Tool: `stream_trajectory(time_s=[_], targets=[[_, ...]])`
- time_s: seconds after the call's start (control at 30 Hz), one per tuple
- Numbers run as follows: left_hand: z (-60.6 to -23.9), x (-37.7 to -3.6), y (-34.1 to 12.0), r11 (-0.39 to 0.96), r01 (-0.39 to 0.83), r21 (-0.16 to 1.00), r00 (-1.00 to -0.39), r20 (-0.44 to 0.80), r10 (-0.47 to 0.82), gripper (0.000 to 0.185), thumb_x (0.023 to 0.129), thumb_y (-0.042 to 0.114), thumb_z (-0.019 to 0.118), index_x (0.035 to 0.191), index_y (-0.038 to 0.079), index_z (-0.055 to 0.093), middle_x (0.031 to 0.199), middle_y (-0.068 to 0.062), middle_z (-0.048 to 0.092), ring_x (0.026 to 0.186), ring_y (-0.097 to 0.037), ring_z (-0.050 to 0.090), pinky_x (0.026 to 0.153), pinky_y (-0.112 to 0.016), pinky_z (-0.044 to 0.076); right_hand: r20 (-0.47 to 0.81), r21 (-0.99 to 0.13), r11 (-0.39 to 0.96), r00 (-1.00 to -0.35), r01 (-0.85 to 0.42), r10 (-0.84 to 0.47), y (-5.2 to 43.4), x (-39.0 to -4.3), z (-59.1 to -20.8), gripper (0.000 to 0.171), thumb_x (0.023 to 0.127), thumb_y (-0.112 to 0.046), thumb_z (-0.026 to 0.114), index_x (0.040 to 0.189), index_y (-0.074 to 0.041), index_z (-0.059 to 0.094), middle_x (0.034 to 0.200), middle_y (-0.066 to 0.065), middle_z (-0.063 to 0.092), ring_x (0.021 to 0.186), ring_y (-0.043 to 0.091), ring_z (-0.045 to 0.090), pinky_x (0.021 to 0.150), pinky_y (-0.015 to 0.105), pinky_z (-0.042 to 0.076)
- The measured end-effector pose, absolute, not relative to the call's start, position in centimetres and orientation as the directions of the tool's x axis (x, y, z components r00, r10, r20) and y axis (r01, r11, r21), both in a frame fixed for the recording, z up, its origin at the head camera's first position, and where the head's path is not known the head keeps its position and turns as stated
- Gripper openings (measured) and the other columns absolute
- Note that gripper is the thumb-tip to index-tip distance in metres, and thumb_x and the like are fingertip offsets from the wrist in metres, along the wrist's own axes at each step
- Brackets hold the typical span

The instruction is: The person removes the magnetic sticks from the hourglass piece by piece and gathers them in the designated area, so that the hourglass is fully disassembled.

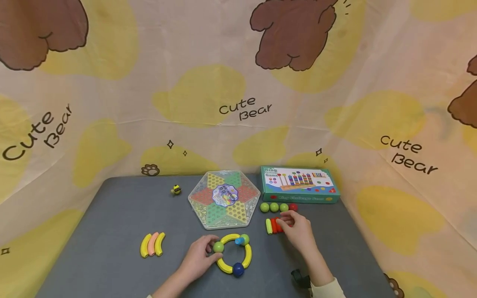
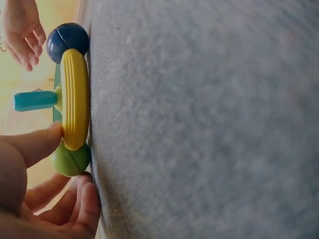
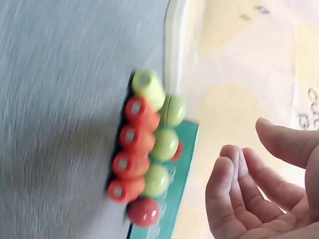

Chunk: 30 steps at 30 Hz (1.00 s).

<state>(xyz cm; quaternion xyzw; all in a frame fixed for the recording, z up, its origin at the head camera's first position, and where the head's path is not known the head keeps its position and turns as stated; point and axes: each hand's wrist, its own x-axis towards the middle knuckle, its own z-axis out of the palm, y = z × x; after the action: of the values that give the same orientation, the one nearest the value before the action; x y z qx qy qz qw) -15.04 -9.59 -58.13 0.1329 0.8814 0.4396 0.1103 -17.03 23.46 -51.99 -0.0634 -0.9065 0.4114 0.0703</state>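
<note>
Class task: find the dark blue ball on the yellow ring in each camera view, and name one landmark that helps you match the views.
Head: dark blue ball, bottom centre, at the ring's near edge.
Left wrist: top left, above the yellow arc.
Right wrist: not in view.
Shared landmark: the grey table.

Glossy plastic ring (image 1: 236, 256) lies on matt, felt-like grey table (image 1: 112, 231).

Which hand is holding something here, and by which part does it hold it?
The left hand pinches the yellow ring at its green ball. The right hand reaches over the red pieces, gripping nothing.
</note>
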Motion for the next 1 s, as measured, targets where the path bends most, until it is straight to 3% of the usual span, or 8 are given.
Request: stream_trajectory(time_s=[0.1,0.3,0.43,0.73,1.0], targets=[[-58.2,-15.1,-9.7,0.564,0.134,0.815,-0.940,-0.075,0.331,0.038,0.087,0.022,0.080,0.121,0.010,0.067,0.096,0.001,0.060,0.077,-0.008,0.053,0.065,-0.024,0.047,0.086,-0.772,0.635,-0.985,0.027,0.147,22.1,-16.7,-52.1,0.026,0.086,-0.016,0.081,0.109,-0.006,0.073,0.095,0.003,0.074,0.085,0.015,0.068,0.072,0.023,0.057],[-58.0,-15.0,-9.7,0.542,0.138,0.829,-0.940,-0.062,0.334,0.038,0.088,0.018,0.079,0.123,0.010,0.067,0.105,-0.001,0.064,0.087,-0.009,0.060,0.073,-0.024,0.054,0.092,-0.784,0.618,-0.995,-0.056,0.026,19.8,-16.0,-52.3,0.028,0.082,-0.003,0.082,0.108,-0.006,0.073,0.098,0.008,0.074,0.084,0.014,0.067,0.074,0.023,0.056],[-57.9,-15.0,-9.7,0.541,0.125,0.831,-0.946,-0.064,0.317,0.040,0.087,0.021,0.081,0.121,0.008,0.067,0.106,-0.002,0.063,0.086,-0.010,0.060,0.072,-0.023,0.053,0.065,-0.779,0.621,-0.997,-0.083,-0.052,18.6,-15.8,-52.3,0.032,0.080,0.002,0.081,0.109,-0.005,0.072,0.101,0.010,0.073,0.085,0.015,0.066,0.074,0.024,0.056],[-57.7,-15.1,-9.4,0.557,0.143,0.818,-0.945,-0.054,0.322,0.037,0.085,0.015,0.081,0.119,0.006,0.067,0.099,0.000,0.063,0.082,-0.007,0.058,0.070,-0.023,0.053,0.031,-0.768,0.624,-0.981,-0.145,-0.190,16.9,-15.4,-52.4,0.035,0.080,0.000,0.082,0.113,-0.004,0.071,0.102,0.010,0.072,0.087,0.016,0.065,0.072,0.024,0.055],[-57.1,-14.7,-9.0,0.594,0.159,0.788,-0.931,-0.080,0.355,0.056,0.080,0.024,0.087,0.127,0.006,0.063,0.103,-0.001,0.060,0.084,-0.011,0.056,0.069,-0.025,0.050,-0.072,-0.687,0.706,-0.951,-0.172,-0.302,15.3,-15.0,-53.2,0.039,0.078,-0.006,0.085,0.115,-0.009,0.071,0.095,-0.003,0.064,0.084,0.013,0.056,0.072,0.028,0.051]])
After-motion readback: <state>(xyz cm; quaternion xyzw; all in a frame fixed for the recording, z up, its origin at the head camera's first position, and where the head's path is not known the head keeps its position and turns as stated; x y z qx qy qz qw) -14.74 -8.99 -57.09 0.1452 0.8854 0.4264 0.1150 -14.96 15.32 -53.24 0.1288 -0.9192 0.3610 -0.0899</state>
